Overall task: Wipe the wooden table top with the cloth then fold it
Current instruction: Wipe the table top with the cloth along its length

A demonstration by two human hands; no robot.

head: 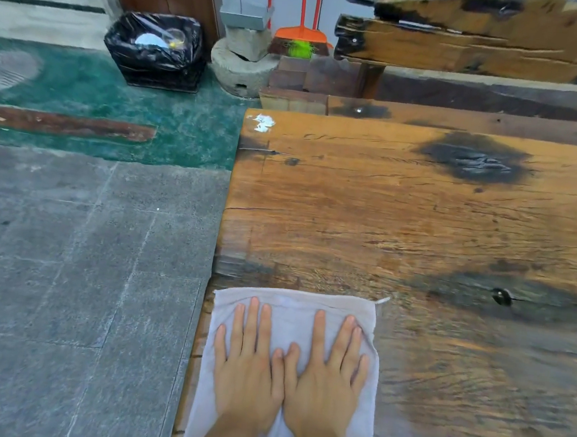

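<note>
Left hand [248, 369] and right hand [326, 377] lie flat, fingers straight and slightly spread, palms down on the cloth [292, 306], thumbs touching at the centre; neither grasps anything. The cloth is directly beneath both hands, spread out as a pale rectangle at the near left corner of the bench [404, 212], its left edge along the bench edge, its far edge just beyond the fingertips. A small loop or tag shows at its far right corner. Judged light, soft and limp: it should slide under flat pressure and bunch if pushed unevenly. For folding, the far corners appear the best places to pinch. The bench surface is rough, grained wood with dark patches, likely to drag on the fabric. Beyond the far left corner, a bin [155, 50] stands on the floor.
</note>
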